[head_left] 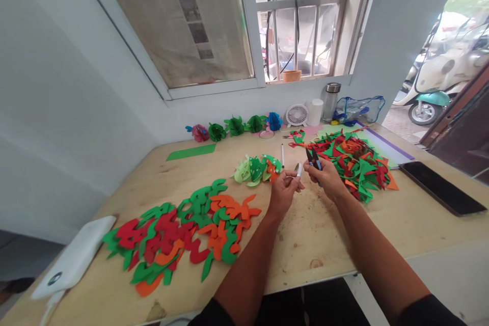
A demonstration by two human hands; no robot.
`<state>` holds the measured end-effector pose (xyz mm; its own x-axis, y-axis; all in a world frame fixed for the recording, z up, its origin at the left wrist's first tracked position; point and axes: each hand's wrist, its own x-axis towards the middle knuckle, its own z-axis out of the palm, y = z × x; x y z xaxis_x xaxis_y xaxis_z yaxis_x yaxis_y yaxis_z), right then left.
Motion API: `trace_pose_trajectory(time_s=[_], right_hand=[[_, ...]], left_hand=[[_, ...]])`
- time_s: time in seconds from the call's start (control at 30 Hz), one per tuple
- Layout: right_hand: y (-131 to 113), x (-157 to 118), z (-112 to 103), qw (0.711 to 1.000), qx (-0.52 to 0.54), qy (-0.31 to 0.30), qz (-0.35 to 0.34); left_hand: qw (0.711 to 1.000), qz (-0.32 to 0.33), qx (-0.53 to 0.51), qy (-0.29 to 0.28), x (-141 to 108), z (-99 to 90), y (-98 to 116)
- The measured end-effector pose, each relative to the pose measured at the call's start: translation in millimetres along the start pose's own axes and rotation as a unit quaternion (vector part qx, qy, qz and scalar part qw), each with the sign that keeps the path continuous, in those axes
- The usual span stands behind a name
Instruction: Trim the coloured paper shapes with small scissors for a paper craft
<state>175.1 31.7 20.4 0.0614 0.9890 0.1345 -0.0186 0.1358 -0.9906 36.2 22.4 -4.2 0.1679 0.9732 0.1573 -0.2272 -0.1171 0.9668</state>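
Note:
My left hand [284,191] pinches a small white tape roll [299,169] over the middle of the table. Just to its right, my right hand [327,179] is closed around dark thread snips [314,159], their pointed blades facing up and away from me. The two hands are close but apart. Beyond my left hand lie curled light green, green and orange paper pieces [255,169] and a white pen [282,155]. A heap of red, green and orange scraps [355,158] sits beyond my right hand.
Cut wavy shapes [171,234] in green, red and orange spread across the left of the table. A white power bank [74,257] lies at the left edge, a phone [441,188] at the right. Paper flowers [235,126], a small fan [297,115] and a glass bottle [330,103] line the wall.

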Motion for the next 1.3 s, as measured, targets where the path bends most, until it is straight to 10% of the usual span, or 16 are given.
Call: trace_pose_trajectory(time_s=[0.83, 1.3], right_hand=[[-3, -2, -1, 0.995, -0.086, -0.037, -0.033], [-11, -5, 2, 0.998, -0.018, 0.047, -0.048]], left_hand=[[1.0, -0.015, 0.006, 0.002, -4, 1.5, 7], [0.996, 0.023, 0.077, 0.027, -5, 0.9, 8]])
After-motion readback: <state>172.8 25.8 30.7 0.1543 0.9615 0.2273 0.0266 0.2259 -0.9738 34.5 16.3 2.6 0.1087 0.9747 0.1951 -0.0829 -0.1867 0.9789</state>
